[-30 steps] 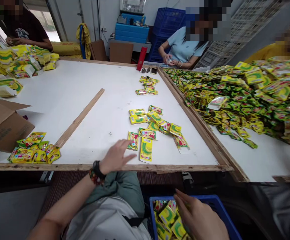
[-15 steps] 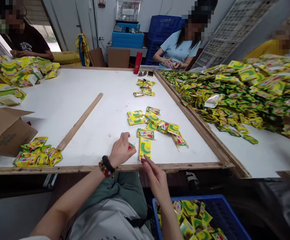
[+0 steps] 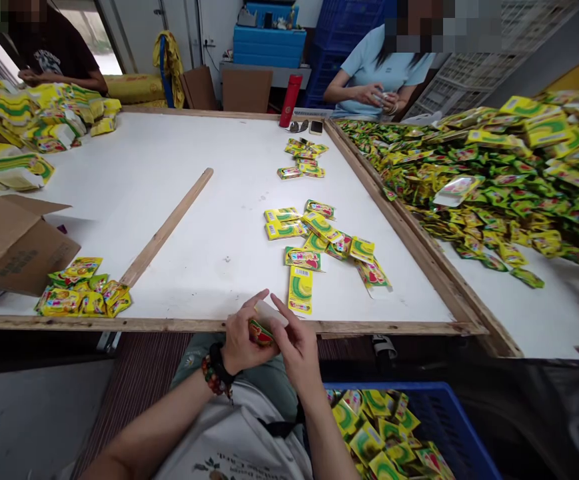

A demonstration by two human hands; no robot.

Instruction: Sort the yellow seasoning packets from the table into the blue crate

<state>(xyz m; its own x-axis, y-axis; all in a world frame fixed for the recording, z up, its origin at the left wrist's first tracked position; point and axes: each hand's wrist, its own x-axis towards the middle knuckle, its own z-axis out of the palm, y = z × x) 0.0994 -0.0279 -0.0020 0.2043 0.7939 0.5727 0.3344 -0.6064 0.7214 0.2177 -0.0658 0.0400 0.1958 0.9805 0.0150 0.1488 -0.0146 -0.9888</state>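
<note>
Over the table's front edge, my left hand (image 3: 242, 337) is closed round a small printed carton (image 3: 260, 333), red and green on its side, with a white flap (image 3: 270, 313) standing up at its end. My right hand (image 3: 296, 343) pinches that same carton at the flap from the other side. Just beyond my hands a yellow carton (image 3: 300, 291) with a green swirl lies flat, touching a watermelon-printed carton (image 3: 302, 257). Several more yellow and green cartons (image 3: 322, 227) lie loosely grouped behind these.
A blue crate (image 3: 449, 413) of cartons stands below at my right. A wooden strip (image 3: 169, 227) lies on the white table (image 3: 219, 280); sachets (image 3: 86, 290) and a cardboard box (image 3: 24, 247) are left. A wooden rail (image 3: 399, 207) borders the large packet heap (image 3: 509, 173). Two co-workers sit opposite.
My right hand has left the yellow carton on the table and joined my left hand at the held carton. Both hands are now together, nearer my body. The view has tilted down.
</note>
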